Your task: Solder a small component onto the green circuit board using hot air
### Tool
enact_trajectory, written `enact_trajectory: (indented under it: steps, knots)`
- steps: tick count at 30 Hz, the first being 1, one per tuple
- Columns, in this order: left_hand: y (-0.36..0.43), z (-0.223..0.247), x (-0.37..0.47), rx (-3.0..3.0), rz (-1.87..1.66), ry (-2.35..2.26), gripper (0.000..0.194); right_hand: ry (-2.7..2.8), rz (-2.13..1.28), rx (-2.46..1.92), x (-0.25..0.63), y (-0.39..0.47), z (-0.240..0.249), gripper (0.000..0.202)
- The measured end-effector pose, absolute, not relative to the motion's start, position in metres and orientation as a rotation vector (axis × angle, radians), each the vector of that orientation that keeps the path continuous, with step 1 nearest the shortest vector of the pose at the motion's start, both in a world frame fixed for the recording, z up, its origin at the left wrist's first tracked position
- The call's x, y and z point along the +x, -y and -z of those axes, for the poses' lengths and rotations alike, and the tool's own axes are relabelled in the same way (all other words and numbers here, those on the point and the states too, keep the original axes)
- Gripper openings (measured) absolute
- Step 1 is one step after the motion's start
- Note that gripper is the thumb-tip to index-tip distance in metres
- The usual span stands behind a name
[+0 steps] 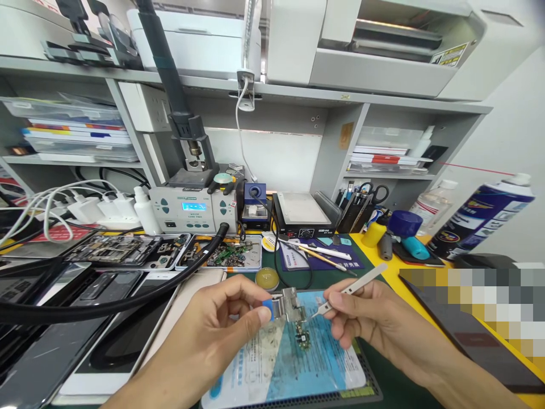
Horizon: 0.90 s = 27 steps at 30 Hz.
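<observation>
Two bare hands are working over the blue-and-white mat, near side, centre. Left hand is pinching the blue end of a small metal clamp between thumb and fingers; right hand is gripping tweezers, points aiming left toward the clamp's near right corner. Small circuit board is showing at the clamp's near edge, over the mat's middle; whether the clamp is biting it or it is lying just beneath, cannot tell. Tweezer tips are sitting right by both, contact unclear. Doing this well is probably calling for a steady left pinch, a light right squeeze and tips working in from the side, so nothing tiny on the board is getting scraped or bent. Bracing both wrists would be helping; pressing hard with the points would be risking a slip. Far of the mat, a round pot is standing; on the left, a black hose is crossing above a white phone. Farther back, a parts tray is lying before a grey machine with its screen glowing blue.
</observation>
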<state>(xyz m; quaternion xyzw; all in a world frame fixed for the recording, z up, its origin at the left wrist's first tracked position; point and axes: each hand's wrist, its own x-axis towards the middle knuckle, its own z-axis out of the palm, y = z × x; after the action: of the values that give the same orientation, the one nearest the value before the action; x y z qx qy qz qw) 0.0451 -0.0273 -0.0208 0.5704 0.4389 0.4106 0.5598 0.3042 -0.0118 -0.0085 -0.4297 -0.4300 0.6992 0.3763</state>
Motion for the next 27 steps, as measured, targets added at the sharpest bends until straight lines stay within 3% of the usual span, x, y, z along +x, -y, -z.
enact_trajectory:
  steps: [27]
  knots:
    - [0.0295,0.0145,0.0472,1.295,-0.885,-1.101,0.036,1.132,-1.770,-1.094,0.3033,0.0135,0.0082,0.026]
